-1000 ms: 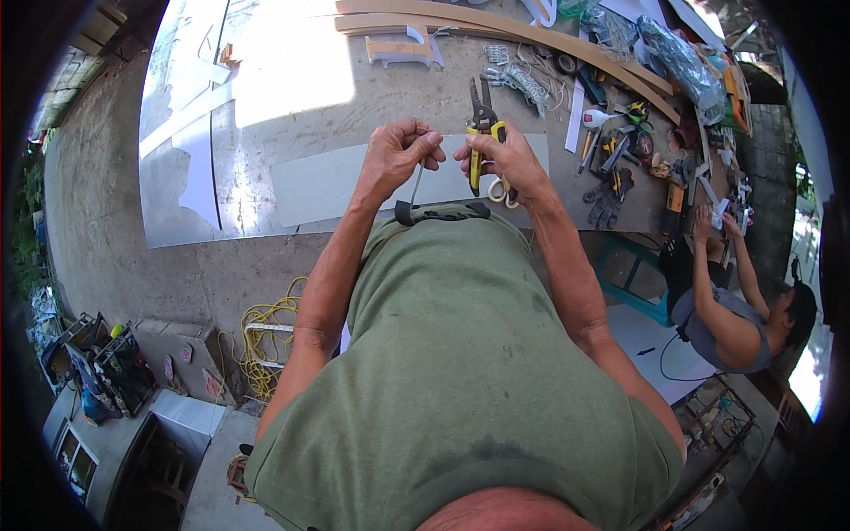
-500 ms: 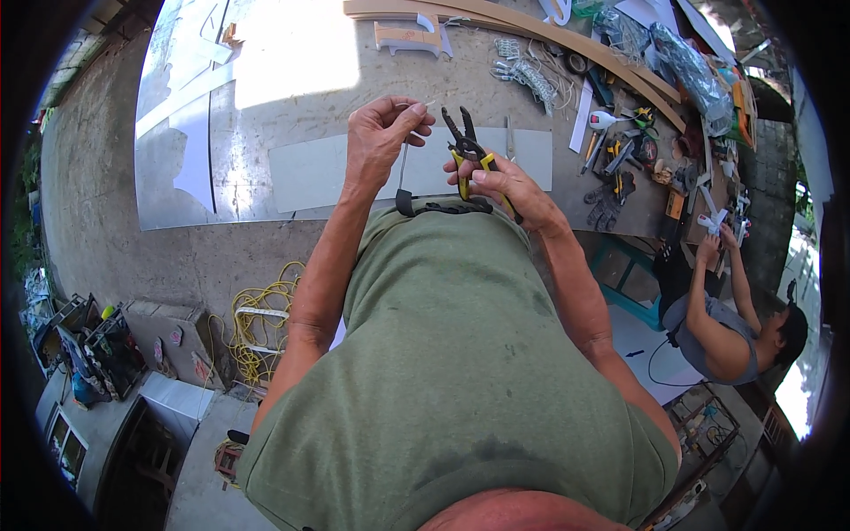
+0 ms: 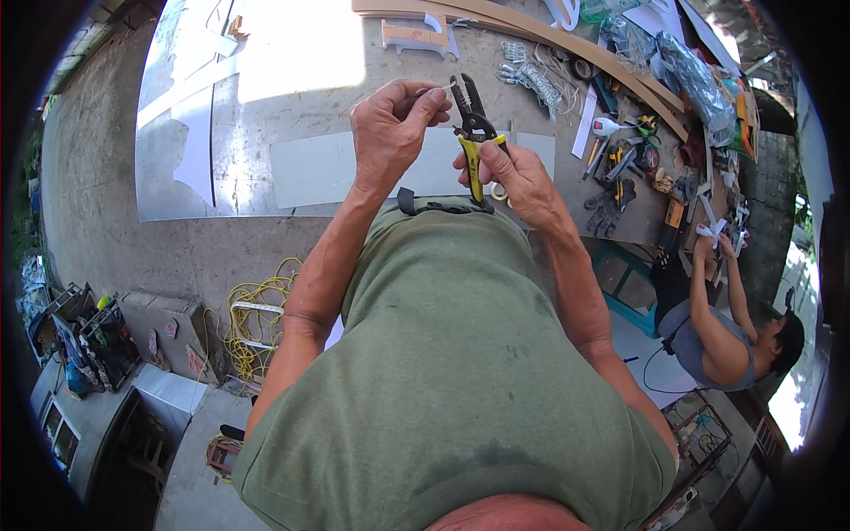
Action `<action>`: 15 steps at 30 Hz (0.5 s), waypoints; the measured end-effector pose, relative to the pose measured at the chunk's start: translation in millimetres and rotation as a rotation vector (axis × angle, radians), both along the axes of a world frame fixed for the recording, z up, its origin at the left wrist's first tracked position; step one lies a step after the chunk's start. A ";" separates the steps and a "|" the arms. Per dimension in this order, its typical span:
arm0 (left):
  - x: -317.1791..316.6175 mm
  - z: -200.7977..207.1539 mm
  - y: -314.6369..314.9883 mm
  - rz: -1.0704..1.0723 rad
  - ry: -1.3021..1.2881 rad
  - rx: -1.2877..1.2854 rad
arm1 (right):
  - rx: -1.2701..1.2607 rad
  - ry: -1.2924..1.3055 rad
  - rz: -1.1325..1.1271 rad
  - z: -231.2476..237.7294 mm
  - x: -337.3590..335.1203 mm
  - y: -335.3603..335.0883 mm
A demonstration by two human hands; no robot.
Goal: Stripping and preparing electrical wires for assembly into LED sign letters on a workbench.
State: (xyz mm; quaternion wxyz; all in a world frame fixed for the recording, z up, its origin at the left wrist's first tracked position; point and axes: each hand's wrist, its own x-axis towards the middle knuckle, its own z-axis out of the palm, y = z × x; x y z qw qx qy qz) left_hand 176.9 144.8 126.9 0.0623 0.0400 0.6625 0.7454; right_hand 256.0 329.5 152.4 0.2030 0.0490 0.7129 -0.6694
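Between the thumb and fingers of my left hand [image 3: 392, 128] is pinched a thin pale wire [image 3: 447, 87], its tip reaching the jaws of the tool on the right. My right hand [image 3: 518, 180] grips a pair of wire strippers [image 3: 475, 133] with black toothed jaws and yellow-and-black handles, jaws pointing away from me. Whether the jaws close on the wire is too small to tell. Both hands are above a narrow grey sheet [image 3: 319, 173] along the near table edge. A roll of tape [image 3: 498, 191] shows beside my right hand.
Pliers and hand tools [image 3: 620, 159], dark work gloves [image 3: 609, 211] and a bundle of light modules [image 3: 531, 80] lie on the table's right side. Long brown strips [image 3: 531, 35] cross the back. At right, a co-worker [image 3: 717, 332] handles a white piece beside a teal stool [image 3: 624, 288].
The strippers have swung more upright and moved slightly away from me, their handles closer together. My left hand has moved up and right, bringing the wire tip to the jaws.
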 end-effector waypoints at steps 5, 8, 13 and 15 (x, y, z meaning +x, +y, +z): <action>2.8 2.6 0.0 -0.010 0.022 -0.075 | 0.029 -0.032 -0.005 1.9 -1.1 -0.4; 4.1 1.2 1.8 0.001 0.060 -0.120 | 0.046 -0.026 -0.025 4.0 -1.2 -2.8; 6.4 -4.2 3.7 0.014 0.108 -0.149 | 0.075 -0.021 0.004 1.2 -1.6 -1.4; 6.3 -5.4 3.8 0.006 0.144 -0.191 | 0.084 -0.015 0.009 -0.3 -1.3 -1.3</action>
